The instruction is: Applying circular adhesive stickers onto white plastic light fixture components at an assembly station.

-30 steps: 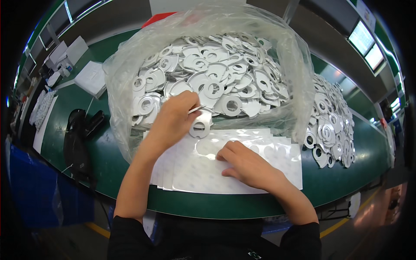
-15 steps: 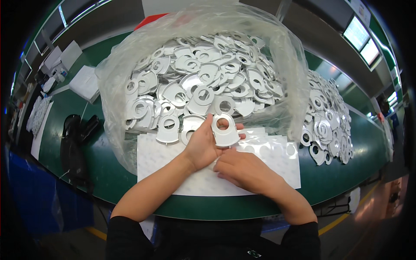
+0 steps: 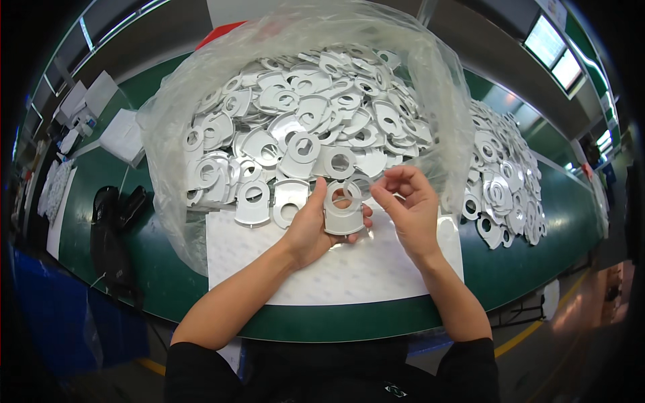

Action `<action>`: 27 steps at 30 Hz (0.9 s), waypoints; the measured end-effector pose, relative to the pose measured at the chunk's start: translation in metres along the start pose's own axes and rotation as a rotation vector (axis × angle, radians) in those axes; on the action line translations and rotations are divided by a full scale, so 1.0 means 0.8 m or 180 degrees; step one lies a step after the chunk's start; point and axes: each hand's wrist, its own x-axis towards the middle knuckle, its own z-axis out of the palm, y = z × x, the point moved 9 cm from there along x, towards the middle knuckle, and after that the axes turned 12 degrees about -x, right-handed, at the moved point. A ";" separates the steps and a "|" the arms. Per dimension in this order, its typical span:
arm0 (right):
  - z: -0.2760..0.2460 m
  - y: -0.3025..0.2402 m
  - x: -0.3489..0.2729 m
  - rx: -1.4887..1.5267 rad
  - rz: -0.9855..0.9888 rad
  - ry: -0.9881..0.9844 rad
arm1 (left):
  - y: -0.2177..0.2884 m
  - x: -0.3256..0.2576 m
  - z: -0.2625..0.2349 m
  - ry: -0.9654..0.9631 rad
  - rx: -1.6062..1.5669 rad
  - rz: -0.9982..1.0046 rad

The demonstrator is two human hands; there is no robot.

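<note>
Green table (image 3: 537, 269): left hand (image 3: 316, 225) grips plate (image 3: 344, 209); right hand (image 3: 406, 208) raised, curled.

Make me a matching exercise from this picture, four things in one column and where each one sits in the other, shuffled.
Things:
1. white ring plate
2. clear plastic bag
3. white sheet
4. black object

Places:
A. flat on the green table, under both hands
B. held in the left hand, with the right hand beside it
C. on the table's left part
D. around the big heap of plates

Pairs: 1-B, 2-D, 3-A, 4-C
</note>
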 end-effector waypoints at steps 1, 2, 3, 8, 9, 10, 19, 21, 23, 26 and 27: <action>0.002 -0.001 0.000 -0.0002 -0.0003 0.0002 | 0.000 -0.001 -0.001 -0.0004 0.0001 0.0000; 0.001 -0.001 0.000 -0.0054 0.0029 0.0079 | 0.000 -0.001 -0.002 0.0024 -0.0009 -0.0026; -0.001 0.000 -0.001 -0.0107 0.0061 0.0156 | 0.000 -0.002 -0.004 0.0051 -0.0019 -0.0052; -0.003 0.007 0.000 -0.0064 0.0047 0.0236 | 0.001 -0.002 -0.002 0.0128 0.0043 -0.0020; 0.001 0.008 0.000 -0.0014 0.0018 0.0188 | 0.001 -0.002 -0.001 0.0058 0.0022 0.0006; 0.002 0.007 -0.002 -0.0017 0.0018 0.0194 | 0.000 -0.001 -0.002 0.0054 0.0022 0.0000; 0.022 0.025 -0.006 -0.0026 0.0425 -0.0198 | 0.000 0.001 -0.001 -0.0089 -0.0032 0.0085; 0.023 0.024 -0.006 -0.0069 0.0414 -0.0214 | 0.000 0.002 -0.005 -0.0052 0.0071 0.0089; 0.023 0.024 -0.006 -0.0115 0.0409 -0.0228 | 0.000 0.002 -0.004 -0.0033 0.0086 0.0084; 0.024 0.025 -0.007 -0.0105 0.0447 -0.0199 | 0.000 0.001 -0.004 -0.0026 0.0101 0.0084; 0.024 0.025 -0.007 -0.0107 0.0443 -0.0206 | 0.001 0.001 -0.004 -0.0038 0.0101 0.0088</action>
